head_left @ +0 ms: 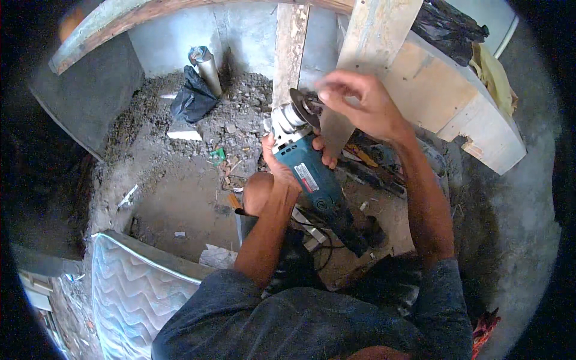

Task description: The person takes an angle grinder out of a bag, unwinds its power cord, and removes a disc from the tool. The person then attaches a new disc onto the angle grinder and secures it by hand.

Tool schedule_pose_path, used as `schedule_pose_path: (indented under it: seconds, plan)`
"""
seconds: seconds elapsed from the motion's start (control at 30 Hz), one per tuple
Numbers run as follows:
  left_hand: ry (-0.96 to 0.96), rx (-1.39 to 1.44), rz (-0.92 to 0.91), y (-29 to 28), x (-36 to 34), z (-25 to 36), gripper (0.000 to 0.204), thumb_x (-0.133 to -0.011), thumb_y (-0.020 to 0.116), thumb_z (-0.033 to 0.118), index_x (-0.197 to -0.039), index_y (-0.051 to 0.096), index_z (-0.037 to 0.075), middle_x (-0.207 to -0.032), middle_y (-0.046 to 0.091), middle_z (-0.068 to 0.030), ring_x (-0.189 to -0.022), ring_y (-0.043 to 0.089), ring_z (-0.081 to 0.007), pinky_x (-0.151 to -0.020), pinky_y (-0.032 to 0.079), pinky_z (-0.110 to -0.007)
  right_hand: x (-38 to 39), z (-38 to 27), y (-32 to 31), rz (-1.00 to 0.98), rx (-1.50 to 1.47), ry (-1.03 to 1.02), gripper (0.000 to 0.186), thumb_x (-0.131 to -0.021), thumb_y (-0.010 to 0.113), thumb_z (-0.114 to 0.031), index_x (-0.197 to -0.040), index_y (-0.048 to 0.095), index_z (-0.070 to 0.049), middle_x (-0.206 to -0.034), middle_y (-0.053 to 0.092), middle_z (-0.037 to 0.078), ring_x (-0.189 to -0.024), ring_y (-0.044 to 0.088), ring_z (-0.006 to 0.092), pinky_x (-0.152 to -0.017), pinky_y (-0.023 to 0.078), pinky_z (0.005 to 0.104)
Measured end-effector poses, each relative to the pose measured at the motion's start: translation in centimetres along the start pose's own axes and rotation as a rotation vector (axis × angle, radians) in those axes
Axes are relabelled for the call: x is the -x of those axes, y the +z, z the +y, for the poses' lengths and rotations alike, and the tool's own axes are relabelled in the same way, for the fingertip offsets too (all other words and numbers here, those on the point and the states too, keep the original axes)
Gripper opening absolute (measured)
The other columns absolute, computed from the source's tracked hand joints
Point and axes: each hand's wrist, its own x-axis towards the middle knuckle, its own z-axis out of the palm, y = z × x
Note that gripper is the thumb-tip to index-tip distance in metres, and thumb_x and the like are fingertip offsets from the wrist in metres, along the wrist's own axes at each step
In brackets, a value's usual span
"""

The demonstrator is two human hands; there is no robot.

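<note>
The angle grinder (312,175) is inside the wrapped fingers of the left hand (282,170). Near its disc (299,104), the right hand (371,108) has bent fingers; I cannot tell if they hold something.

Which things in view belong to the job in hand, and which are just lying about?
Job in hand:
angle grinder, gripped by the left hand
its disc, the right hand beside it

Apparently lying about:
mattress
black plastic bag
silver cylinder
green scrap
</note>
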Motion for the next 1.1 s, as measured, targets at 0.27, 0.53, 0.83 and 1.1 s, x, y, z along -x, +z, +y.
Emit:
schedule_pose_path:
  seconds: [0.27, 0.53, 0.83, 1.1]
  plan:
    - [0.02, 0.036, -0.002, 0.0, -0.1, -0.4, 0.079, -0.078, 0.042, 0.073, -0.117, 0.055, 0.005, -0.085, 0.061, -0.0108, -0.067, 0.058, -0.0336, -0.067, 0.048, -0.049, -0.2, 1.0, 1.0, 0.018, -0.035, -0.315, 0.024, -0.09, 0.068, -0.02, -0.102, 0.068, 0.0, -0.095, 0.07, 0.008, -0.09, 0.063, 0.0138, -0.084, 0.05, 0.0324]
    - [-0.039, 0.139, -0.089, -0.4, 0.3, -0.3, 0.086, -0.081, 0.029, 0.081, -0.121, 0.055, 0.009, -0.091, 0.059, -0.01, -0.075, 0.057, -0.034, -0.068, 0.048, -0.05, -1.2, 0.1, 1.1, -0.234, 0.284, 0.097, 0.032, -0.087, 0.068, -0.015, -0.115, 0.063, -0.001, -0.11, 0.068, 0.008, -0.099, 0.062, 0.0158, -0.092, 0.048, 0.0324]
    - [-0.07, 0.17, -0.143, -2.0, 0.4, -0.2, 0.087, -0.079, 0.031, 0.085, -0.119, 0.055, 0.011, -0.086, 0.055, -0.008, -0.069, 0.053, -0.0319, -0.067, 0.044, -0.047, -1.6, -1.1, 1.2, -0.245, 0.31, 0.085, 0.029, -0.085, 0.07, -0.016, -0.11, 0.065, 0.0, -0.107, 0.069, 0.01, -0.095, 0.064, 0.0159, -0.087, 0.05, 0.0311]
    - [-0.059, 0.204, -0.202, -2.3, -0.2, -0.8, 0.08, -0.083, 0.034, 0.079, -0.12, 0.053, 0.011, -0.09, 0.055, -0.0089, -0.073, 0.055, -0.0334, -0.067, 0.045, -0.048, -1.0, 0.2, 1.2, 0.047, -0.038, -0.381, 0.033, -0.086, 0.069, -0.015, -0.115, 0.064, -0.001, -0.097, 0.071, 0.006, -0.089, 0.064, 0.0157, -0.087, 0.049, 0.031]
